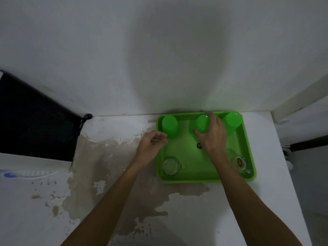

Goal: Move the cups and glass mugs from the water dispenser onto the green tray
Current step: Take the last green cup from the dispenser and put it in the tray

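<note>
A green tray (191, 179) lies on a white counter against the wall. Three green cups stand upside down along its far side: the left cup (170, 126), the middle cup (202, 123) and the right cup (233, 121). My right hand (213, 134) is wrapped around the middle cup from the right. My left hand (152, 145) hovers over the tray's left rim, just left of the left cup, fingers loosely curled with nothing in them. One glass mug (170, 165) sits in the near left corner. Another glass mug (241, 164) sits near right, partly behind my right forearm.
The counter (115, 183) has peeling, stained patches left of and in front of the tray. A black object (35, 121) with a cord stands at the far left. A white appliance top with a blue button (8, 174) is at the left edge. The counter's right edge (284, 174) runs close to the tray.
</note>
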